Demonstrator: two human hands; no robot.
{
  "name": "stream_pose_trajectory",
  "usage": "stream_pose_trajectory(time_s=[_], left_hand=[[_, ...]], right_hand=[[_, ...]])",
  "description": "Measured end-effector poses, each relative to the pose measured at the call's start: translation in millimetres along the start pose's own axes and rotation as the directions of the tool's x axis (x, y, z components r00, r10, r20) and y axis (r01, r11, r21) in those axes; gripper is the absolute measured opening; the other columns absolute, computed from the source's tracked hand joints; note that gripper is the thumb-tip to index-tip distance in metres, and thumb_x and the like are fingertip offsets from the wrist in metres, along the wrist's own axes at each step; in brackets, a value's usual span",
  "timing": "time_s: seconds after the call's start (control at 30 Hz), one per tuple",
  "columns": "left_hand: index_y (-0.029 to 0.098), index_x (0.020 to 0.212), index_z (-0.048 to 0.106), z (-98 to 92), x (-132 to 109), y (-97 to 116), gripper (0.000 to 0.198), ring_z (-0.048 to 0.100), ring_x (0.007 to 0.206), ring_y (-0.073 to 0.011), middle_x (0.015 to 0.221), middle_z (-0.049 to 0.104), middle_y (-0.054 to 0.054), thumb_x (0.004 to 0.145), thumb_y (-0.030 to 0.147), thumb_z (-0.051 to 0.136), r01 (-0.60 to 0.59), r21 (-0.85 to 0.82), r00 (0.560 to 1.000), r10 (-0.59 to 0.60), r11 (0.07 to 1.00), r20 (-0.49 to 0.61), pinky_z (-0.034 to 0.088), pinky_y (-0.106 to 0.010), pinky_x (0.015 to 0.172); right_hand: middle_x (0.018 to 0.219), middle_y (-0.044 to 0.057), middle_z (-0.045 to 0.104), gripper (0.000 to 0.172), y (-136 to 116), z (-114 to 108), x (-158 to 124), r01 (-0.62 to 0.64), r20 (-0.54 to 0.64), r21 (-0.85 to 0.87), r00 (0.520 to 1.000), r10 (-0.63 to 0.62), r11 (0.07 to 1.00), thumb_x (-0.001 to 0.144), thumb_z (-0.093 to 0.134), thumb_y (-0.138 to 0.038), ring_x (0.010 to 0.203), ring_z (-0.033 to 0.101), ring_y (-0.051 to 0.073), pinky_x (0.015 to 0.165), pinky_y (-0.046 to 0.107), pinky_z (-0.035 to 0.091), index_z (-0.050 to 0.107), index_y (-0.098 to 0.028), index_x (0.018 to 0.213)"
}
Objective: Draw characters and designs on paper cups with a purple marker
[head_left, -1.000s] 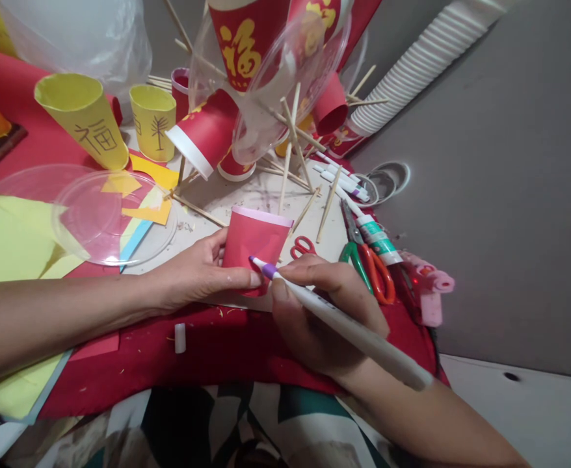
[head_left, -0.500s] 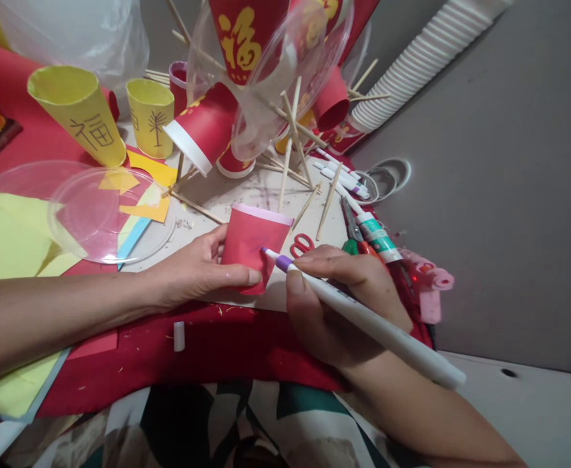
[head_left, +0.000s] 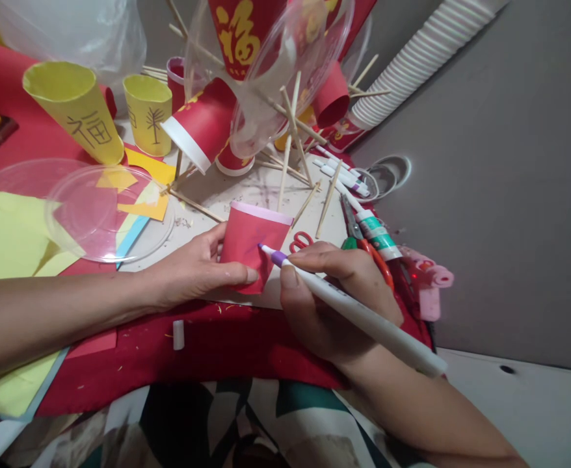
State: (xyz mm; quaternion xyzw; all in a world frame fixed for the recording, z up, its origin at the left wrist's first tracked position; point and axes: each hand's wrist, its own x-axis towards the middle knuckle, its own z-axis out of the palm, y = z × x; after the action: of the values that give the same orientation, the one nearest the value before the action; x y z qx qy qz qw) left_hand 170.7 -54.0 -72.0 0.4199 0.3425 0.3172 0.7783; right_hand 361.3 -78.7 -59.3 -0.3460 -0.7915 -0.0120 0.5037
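A red paper cup with a pink rim (head_left: 253,237) is held upright in my left hand (head_left: 200,270), thumb across its front and fingers behind it. My right hand (head_left: 339,299) grips a white marker with a purple collar (head_left: 358,313). The marker's purple tip touches the cup's front, beside a few faint purple strokes. A small white cap (head_left: 178,335) lies on the red cloth (head_left: 237,344) below the cup. Red-handled scissors (head_left: 301,242) lie just right of the cup, close to my right hand's fingers.
Yellow cups with drawn marks (head_left: 149,120) stand at back left, near clear plastic lids (head_left: 85,221). A structure of red cups (head_left: 207,120), lids and sticks rises behind. Markers, a glue bottle (head_left: 378,234) and a pink glue gun (head_left: 429,286) lie right.
My right hand and the marker have shifted slightly left, with the tip moving a little left and up on the cup. A little more purple line shows. My left hand stays on the cup.
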Motion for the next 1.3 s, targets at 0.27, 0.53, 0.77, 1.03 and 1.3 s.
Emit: stream_pose_trajectory(time_s=[0.27,0.53,0.77,1.03,1.3], left_hand=[[0.02,0.128,0.062,-0.8,-0.3,1.5,0.055,0.072,0.103,-0.0202,0.118,0.078,-0.004,0.077,0.022,0.083,-0.005,0.035,1.0,0.005,0.999,-0.006,0.055,-0.027,0.087],[0.021,0.132,0.062,-2.9,-0.3,-1.8,0.058,0.073,0.107,-0.0213,0.125,0.077,-0.005,0.079,0.024,0.083,-0.012,0.023,1.0,0.012,1.0,0.019,0.055,-0.027,0.087],[0.02,0.135,0.058,-1.2,-0.5,-0.7,0.068,0.074,0.111,-0.0252,0.131,0.076,-0.009,0.073,0.021,0.087,0.003,0.003,1.0,-0.003,1.0,0.008,0.056,-0.029,0.086],[0.02,0.135,0.058,-2.0,-0.1,-0.6,0.066,0.074,0.111,-0.0232,0.13,0.076,-0.008,0.076,0.022,0.087,0.003,0.023,1.0,-0.004,1.0,0.019,0.057,-0.029,0.09],[0.022,0.136,0.055,-1.8,-1.5,-0.3,0.075,0.075,0.106,-0.0228,0.123,0.077,-0.008,0.072,0.027,0.094,0.022,-0.01,0.998,-0.022,1.0,0.053,0.057,-0.029,0.089]], right_hand=[[0.074,0.001,0.071,0.021,0.9,-0.9,-1.4,0.005,0.008,0.022,1.0,-0.005,1.0,0.084,0.065,-0.007,0.061,0.072,0.018,0.053,0.029,0.06,0.061,-0.023,0.098],[0.071,-0.001,0.069,0.019,-3.2,-2.5,-0.7,-0.012,0.034,0.029,0.999,0.011,0.999,0.084,0.066,-0.008,0.056,0.067,0.016,0.051,0.028,0.057,0.062,-0.023,0.095],[0.065,-0.003,0.066,0.018,-3.8,-5.3,1.0,-0.012,0.064,0.03,0.998,0.01,0.999,0.082,0.064,-0.007,0.052,0.066,0.014,0.049,0.025,0.054,0.06,-0.023,0.087],[0.064,-0.004,0.062,0.016,-3.4,-5.0,-0.6,-0.043,0.075,0.123,0.997,0.034,0.991,0.082,0.065,-0.006,0.049,0.063,0.013,0.046,0.026,0.053,0.061,-0.022,0.087],[0.063,-0.003,0.065,0.017,-5.8,-5.0,1.6,-0.017,0.074,0.029,0.997,0.015,0.999,0.084,0.063,-0.007,0.049,0.066,0.015,0.045,0.027,0.053,0.059,-0.024,0.087]])
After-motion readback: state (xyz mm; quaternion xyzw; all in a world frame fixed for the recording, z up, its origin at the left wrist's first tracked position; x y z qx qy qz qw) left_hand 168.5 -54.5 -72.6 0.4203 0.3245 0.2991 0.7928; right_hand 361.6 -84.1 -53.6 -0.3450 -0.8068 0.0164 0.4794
